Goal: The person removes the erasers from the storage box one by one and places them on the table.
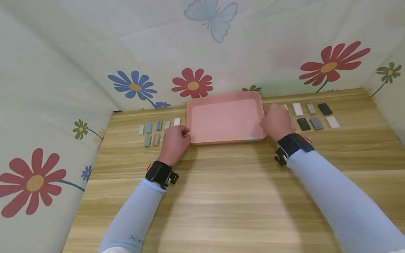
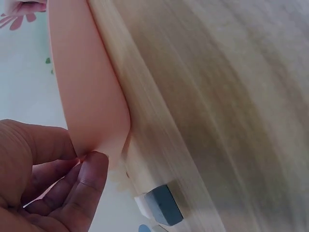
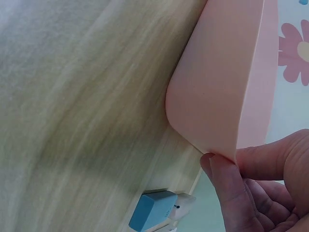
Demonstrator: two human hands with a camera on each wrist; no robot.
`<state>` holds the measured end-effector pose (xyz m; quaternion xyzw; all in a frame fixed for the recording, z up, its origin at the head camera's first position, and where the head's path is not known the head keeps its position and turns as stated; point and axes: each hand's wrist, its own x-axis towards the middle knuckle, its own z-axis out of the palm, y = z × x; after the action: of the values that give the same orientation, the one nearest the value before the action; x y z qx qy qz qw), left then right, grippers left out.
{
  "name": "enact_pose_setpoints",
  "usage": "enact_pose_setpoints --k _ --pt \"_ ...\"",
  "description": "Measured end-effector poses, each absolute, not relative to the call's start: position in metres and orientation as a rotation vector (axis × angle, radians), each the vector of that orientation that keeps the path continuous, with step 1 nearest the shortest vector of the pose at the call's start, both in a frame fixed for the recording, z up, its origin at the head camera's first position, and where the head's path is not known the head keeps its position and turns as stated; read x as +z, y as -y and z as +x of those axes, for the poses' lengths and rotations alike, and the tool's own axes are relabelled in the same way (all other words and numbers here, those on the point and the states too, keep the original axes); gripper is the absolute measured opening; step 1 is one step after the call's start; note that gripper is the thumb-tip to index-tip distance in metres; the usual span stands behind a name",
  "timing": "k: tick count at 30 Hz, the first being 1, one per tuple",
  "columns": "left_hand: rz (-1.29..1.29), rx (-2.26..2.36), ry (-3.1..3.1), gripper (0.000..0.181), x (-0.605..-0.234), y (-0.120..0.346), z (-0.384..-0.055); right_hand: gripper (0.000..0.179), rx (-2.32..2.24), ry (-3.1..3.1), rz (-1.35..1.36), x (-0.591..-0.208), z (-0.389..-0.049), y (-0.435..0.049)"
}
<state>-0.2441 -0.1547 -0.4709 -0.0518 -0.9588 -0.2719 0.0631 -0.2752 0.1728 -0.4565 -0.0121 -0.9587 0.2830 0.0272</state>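
A shallow pink tray [image 1: 225,120] stands at the back of the wooden table, with a pale bluish patch near its front right corner. At its left end, my left hand [image 1: 175,142] pinches the rim between thumb and fingers, as the left wrist view shows on the tray wall [image 2: 87,82]. My right hand [image 1: 277,121] pinches the rim at the opposite end. In the right wrist view, the thumb and a finger of that hand [image 3: 260,183] close on the edge of the tray [image 3: 212,92].
Small rectangular blocks lie on both sides of the tray. On the left are several, including a blue-grey one [image 1: 147,140]. To the right, several more include a black one [image 1: 324,109] and a white one [image 1: 332,122]. A flower-printed cloth [image 1: 152,42] hangs behind the table [image 1: 233,198].
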Motion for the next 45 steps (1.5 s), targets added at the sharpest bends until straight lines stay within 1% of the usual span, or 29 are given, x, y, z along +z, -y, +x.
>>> enact_pose_setpoints --k 3,6,10,13,18,21,25,29,35,41,45 --pt "-0.167 -0.747 2.926 0.018 -0.472 0.15 -0.246 0.029 0.862 2.961 -0.044 -0.458 -0.276 -0.176" --pt "-0.194 -0.579 2.975 0.02 -0.471 0.139 -0.251 0.027 0.831 2.965 -0.046 -0.459 -0.277 -0.18" --pt "-0.236 -0.379 2.992 0.022 -0.461 0.11 -0.255 0.025 0.811 2.993 -0.068 -0.46 -0.279 -0.186" --pt "-0.305 -0.342 3.011 0.025 -0.45 0.083 -0.258 0.025 0.818 3.029 -0.057 -0.459 -0.28 -0.188" --pt "-0.653 -0.413 3.11 0.036 -0.442 0.034 -0.271 0.023 0.751 3.095 -0.056 -0.455 -0.284 -0.185" --pt "-0.882 -0.48 3.131 0.037 -0.446 0.011 -0.28 0.02 0.736 3.133 -0.088 -0.453 -0.285 -0.182" --pt "-1.076 -0.586 3.128 0.024 -0.456 -0.011 -0.289 0.019 0.74 3.148 -0.098 -0.452 -0.287 -0.178" --pt "-1.165 -0.626 3.112 0.015 -0.462 -0.023 -0.294 0.019 0.738 3.115 -0.097 -0.452 -0.287 -0.175" --pt "-1.249 -0.689 3.115 0.014 -0.46 -0.026 -0.297 0.02 0.705 3.068 -0.078 -0.449 -0.286 -0.172" --pt "-1.231 -0.611 3.134 0.012 -0.457 -0.023 -0.295 0.02 0.683 3.067 -0.072 -0.448 -0.286 -0.172" --pt "-1.267 -0.627 3.116 0.012 -0.459 -0.023 -0.291 0.02 0.688 3.071 -0.07 -0.449 -0.285 -0.171"
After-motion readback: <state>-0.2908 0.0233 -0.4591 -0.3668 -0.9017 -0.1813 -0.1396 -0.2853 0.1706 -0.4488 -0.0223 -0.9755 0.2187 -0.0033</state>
